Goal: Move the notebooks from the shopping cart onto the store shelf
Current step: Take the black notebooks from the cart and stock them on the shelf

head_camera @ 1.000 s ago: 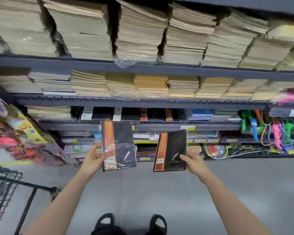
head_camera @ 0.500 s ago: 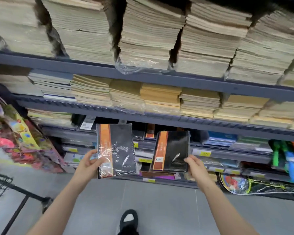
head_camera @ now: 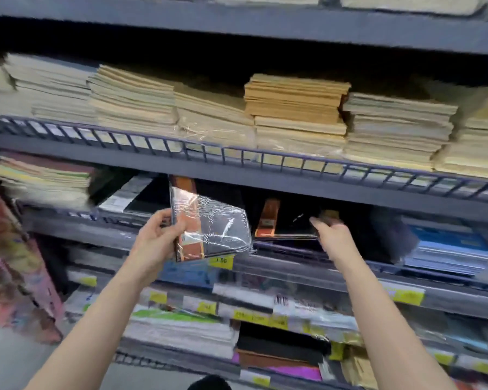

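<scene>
My left hand grips a black notebook with an orange spine band, wrapped in shiny plastic, held upright just in front of the dark middle shelf. My right hand reaches into that shelf and holds a second black notebook with an orange band, which lies nearly flat on a stack inside the shelf. Its fingers are on the notebook's right edge. The shopping cart is out of view.
Stacks of tan and cream paper pads fill the shelf above, behind a wire rail. Blue notebooks lie to the right. Lower shelves carry yellow price tags and more stationery. Colourful packets hang at left.
I have stepped closer to the shelving and both hands have risen. My right hand has pushed its notebook into the middle shelf and laid it flat; my left hand still holds its notebook outside.
</scene>
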{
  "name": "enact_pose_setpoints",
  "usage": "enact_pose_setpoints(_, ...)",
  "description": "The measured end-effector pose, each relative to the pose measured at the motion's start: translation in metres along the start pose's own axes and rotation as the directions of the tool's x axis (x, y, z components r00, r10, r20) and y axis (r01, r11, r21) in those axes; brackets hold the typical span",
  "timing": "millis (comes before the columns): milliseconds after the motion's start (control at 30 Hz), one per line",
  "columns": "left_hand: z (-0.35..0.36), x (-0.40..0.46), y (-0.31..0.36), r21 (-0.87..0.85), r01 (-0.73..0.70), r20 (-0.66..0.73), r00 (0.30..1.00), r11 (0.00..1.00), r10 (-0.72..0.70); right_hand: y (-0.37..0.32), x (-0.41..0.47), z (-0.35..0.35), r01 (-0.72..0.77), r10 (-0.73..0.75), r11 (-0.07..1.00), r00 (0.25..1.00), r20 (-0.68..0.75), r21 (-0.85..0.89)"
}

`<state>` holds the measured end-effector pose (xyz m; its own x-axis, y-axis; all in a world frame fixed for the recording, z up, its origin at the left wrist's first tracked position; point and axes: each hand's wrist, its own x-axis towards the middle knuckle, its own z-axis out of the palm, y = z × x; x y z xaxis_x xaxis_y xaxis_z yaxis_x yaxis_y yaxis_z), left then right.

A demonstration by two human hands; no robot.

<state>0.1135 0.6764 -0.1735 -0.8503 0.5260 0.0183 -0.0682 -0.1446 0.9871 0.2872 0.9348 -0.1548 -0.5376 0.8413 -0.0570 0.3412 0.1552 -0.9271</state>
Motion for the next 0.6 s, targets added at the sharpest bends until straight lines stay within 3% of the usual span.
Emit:
enact_pose_setpoints(100,0.003,0.014,-0.017,-0.081,-0.097,0.044,0.994,0.992,0.101,0.021,0.013,0.002,0.179,-0.212,0.932,0.974,-0.075,-0.315)
enact_pose_setpoints(233,0.001,0.025,-0.030,-0.074,-0.183,0.077,0.979,0.980,0.188,0.031,-0.006,0.005,0.281,-0.361,0.799,0.931,-0.051,-0.532)
enact_pose_setpoints(367,0.006,0.020,-0.034,-0.066,-0.161,0.076,0.983,0.985,0.166,0.039,-0.017,0.002,0.426,-0.492,0.734,0.870,0.018,-0.529)
enact_pose_setpoints(600,0.015,0.008,-0.024,-0.044,-0.167,0.102,0.980,0.985,0.171,0.047,-0.013,-0.003,0.540,-0.563,0.699,0.820,0.105,-0.468)
